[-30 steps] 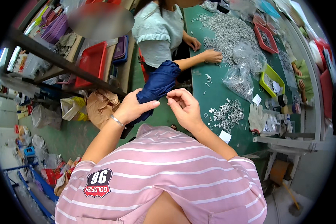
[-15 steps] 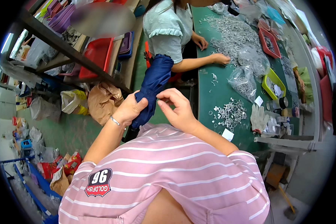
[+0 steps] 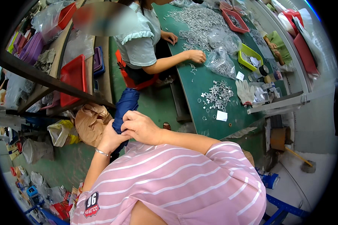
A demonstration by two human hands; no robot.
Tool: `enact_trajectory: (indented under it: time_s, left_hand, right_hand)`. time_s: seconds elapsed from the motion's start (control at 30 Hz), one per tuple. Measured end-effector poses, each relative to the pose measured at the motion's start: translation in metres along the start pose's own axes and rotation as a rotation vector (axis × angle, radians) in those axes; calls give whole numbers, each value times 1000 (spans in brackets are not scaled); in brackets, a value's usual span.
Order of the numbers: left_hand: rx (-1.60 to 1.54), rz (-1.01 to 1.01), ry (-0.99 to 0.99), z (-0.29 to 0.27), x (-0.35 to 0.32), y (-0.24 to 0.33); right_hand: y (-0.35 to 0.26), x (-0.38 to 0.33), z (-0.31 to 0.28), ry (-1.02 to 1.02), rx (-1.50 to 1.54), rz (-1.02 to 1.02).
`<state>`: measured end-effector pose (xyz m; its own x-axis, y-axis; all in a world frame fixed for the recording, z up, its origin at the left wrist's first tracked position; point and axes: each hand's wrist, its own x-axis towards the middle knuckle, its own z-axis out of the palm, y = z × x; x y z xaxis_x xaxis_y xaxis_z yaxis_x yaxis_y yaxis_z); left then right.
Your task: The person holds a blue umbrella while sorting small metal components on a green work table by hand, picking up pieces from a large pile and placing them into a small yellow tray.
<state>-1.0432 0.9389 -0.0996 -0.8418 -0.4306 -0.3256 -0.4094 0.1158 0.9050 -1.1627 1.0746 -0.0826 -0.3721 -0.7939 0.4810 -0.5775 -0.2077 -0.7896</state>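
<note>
A folded navy blue umbrella slants in front of my striped shirt, its far end pointing away from me. My left hand wraps round its lower part, thumb toward the right. Curled against the same part is my right hand, fingers bent together beside my left thumb and touching the umbrella. What exactly its fingertips pinch is hidden.
On the right, a green table bears a heap of small metal pieces, clear bags, a lime basket, a red basket and a glove. A co-worker's hand rests by the heap. At left stand shelves with a red tray and a brown paper bag.
My right hand, apart from the umbrella before, has closed in against it beside my left hand. The view has turned, so the table and co-worker sit further left.
</note>
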Motion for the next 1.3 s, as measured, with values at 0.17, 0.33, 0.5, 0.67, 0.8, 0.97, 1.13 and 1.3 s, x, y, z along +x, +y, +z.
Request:
enact_trajectory:
  time_s: [0.17,0.33,0.5,0.67,0.8,0.97,1.13,1.3]
  left_hand:
    - [-111,-117,-12,-10,-9,-5]
    - [-215,-213,-52,-12,-18,14]
    - [-209,-306,-87,-13,-31,33]
    - [-31,-168,-321,-13,-30,65]
    - [102,-121,-444,3,-30,73]
    - [229,2,-483,15,-20,77]
    - [295,82,-402,18,-16,79]
    - [196,-32,-262,17,-11,78]
  right_hand:
    - [9,-5,10,-83,211,65]
    - [17,-18,13,-117,411,248]
    - [24,-29,6,-105,704,573]
    - [29,-43,-18,-209,324,335]
    - [53,-52,-16,-91,112,219]
    - [66,-46,-24,55,-248,52]
    - [93,-67,14,83,-240,142]
    - [45,-67,-21,-75,51,447]
